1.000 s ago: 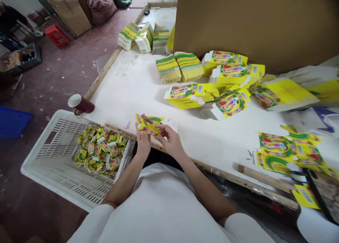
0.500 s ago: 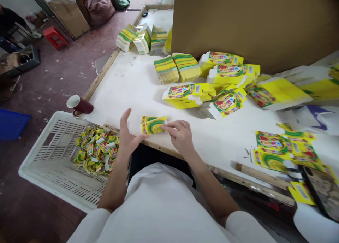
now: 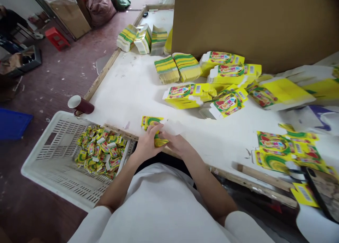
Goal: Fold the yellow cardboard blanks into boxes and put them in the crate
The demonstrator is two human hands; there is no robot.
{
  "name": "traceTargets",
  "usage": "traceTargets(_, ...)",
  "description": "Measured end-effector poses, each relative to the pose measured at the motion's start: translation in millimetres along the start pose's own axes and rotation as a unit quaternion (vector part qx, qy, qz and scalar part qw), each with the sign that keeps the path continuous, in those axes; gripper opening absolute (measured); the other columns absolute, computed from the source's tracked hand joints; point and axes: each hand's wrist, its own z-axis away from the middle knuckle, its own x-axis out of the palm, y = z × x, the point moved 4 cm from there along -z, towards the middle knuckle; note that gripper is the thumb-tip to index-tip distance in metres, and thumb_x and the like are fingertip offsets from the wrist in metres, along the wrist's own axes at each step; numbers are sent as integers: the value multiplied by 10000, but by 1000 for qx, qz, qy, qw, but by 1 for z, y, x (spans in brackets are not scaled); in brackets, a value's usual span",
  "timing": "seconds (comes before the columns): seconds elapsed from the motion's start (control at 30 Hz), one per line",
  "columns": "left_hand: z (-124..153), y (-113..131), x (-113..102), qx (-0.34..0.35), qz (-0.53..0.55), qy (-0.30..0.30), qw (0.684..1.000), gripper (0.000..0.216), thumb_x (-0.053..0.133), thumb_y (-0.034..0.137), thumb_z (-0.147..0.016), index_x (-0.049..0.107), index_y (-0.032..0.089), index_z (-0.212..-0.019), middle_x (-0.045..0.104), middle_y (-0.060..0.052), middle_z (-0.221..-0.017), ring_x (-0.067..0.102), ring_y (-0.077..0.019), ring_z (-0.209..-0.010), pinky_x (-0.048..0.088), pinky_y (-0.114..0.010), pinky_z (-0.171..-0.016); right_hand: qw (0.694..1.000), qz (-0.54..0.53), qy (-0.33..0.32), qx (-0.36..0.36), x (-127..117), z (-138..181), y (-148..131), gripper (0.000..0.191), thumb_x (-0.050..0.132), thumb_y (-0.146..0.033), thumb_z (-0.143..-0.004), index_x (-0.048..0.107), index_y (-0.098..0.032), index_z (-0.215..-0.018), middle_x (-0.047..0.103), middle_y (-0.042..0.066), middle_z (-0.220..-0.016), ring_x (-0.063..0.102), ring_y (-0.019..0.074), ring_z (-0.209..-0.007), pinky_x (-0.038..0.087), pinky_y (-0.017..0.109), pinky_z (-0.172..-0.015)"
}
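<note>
At the table's front edge, my left hand [image 3: 148,144] is curled around a small yellow-and-green printed carton [image 3: 160,142]. From the other side my right hand [image 3: 178,143] grips the same carton, its fingertips partly hidden behind it. Just beyond the fingers, another flat yellow carton [image 3: 148,120] lies on the white table. Below and left of my left hand, a white plastic crate [image 3: 57,144] holds a heap of small yellow cartons [image 3: 102,147].
Stacks of flat cartons [image 3: 186,67] and loose bundles [image 3: 182,94] lie farther back, before a large cardboard box [image 3: 251,24]. A maroon mug [image 3: 86,106] stands at the left edge. Printed cartons [image 3: 275,144], a wooden strip [image 3: 265,176] and a phone [image 3: 323,190] are at right.
My left hand has moved right from its spread position and closed on the carton my right hand was holding. Both hands, with the carton, are now together closer to the table edge.
</note>
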Motion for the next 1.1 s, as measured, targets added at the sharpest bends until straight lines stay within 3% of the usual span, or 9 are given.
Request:
traceTargets(0.17,-2,-14,2,-39,42,-2,998,555,716,181,-712,511,246,-1223,616,-104,-1202,654,-284,-1083,567,-397,-846,984,139,26,-112,-4,4,-3,803,677,-607,-823,421,-271,-1506,522,97,-1521,511,277,-1392,408,473,-1176)
traceTargets(0.27,-4,-22,7,-39,93,7,995,682,709,187,-713,446,221,-1342,611,-142,-1215,653,-294,-1080,550,-424,-883,919,338,-5,-204,3,12,-7,700,653,-412,-885,409,-276,-1528,414,75,-1602,413,268,-1470,375,476,-1202)
traceTargets(0.33,-4,-26,5,-41,88,50,994,803,727,202,-721,358,198,-1434,556,-195,-1313,613,-314,-1171,504,-479,-979,883,398,16,-246,2,15,-9,534,588,-287,-916,534,-288,-1448,498,58,-1546,469,252,-1433,392,467,-1195)
traceTargets(0.43,-2,-28,-6,-86,42,170,981,961,859,298,-633,355,186,-1444,495,-223,-1394,501,-370,-1314,371,-578,-1116,900,334,117,-254,-10,12,-11,444,519,-264,-949,605,-295,-1383,627,44,-1421,608,233,-1295,492,449,-1117)
traceTargets(0.57,-1,-22,-16,-148,232,278,920,815,879,412,-655,456,247,-1331,559,-146,-1342,580,-313,-1248,444,-499,-1084,924,260,169,-225,-17,5,-7,522,529,-398,-969,490,-295,-1480,549,51,-1503,606,246,-1295,566,445,-1027)
traceTargets(0.7,-9,-10,-17,-152,476,355,790,332,714,427,-850,555,264,-1092,655,-57,-1176,671,-230,-1125,521,-414,-1002,873,397,91,-269,0,7,-1,562,604,-460,-933,530,-269,-1456,431,96,-1590,412,289,-1471,451,467,-1143)
traceTargets(0.8,-15,-8,-18,-172,529,397,729,325,660,531,-861,564,252,-999,695,-22,-957,704,-206,-993,536,-413,-979,850,428,85,-295,2,12,-1,433,577,-434,-957,629,-282,-1360,440,110,-1580,482,280,-1421,475,458,-1115)
traceTargets(0.93,-19,-9,-11,-209,563,404,689,389,616,617,-853,566,266,-1014,667,10,-842,704,-182,-868,552,-408,-941,866,409,53,-282,1,13,-9,307,698,-399,-883,755,-283,-1162,532,123,-1499,546,294,-1356,522,456,-1049)
traceTargets(1.1,-21,-10,-1,-210,577,390,686,384,659,595,-826,574,241,-947,645,8,-845,696,-162,-850,546,-353,-917,909,329,116,-229,5,7,-10,320,771,-404,-812,757,-283,-1108,580,120,-1426,552,303,-1333,588,417,-921)
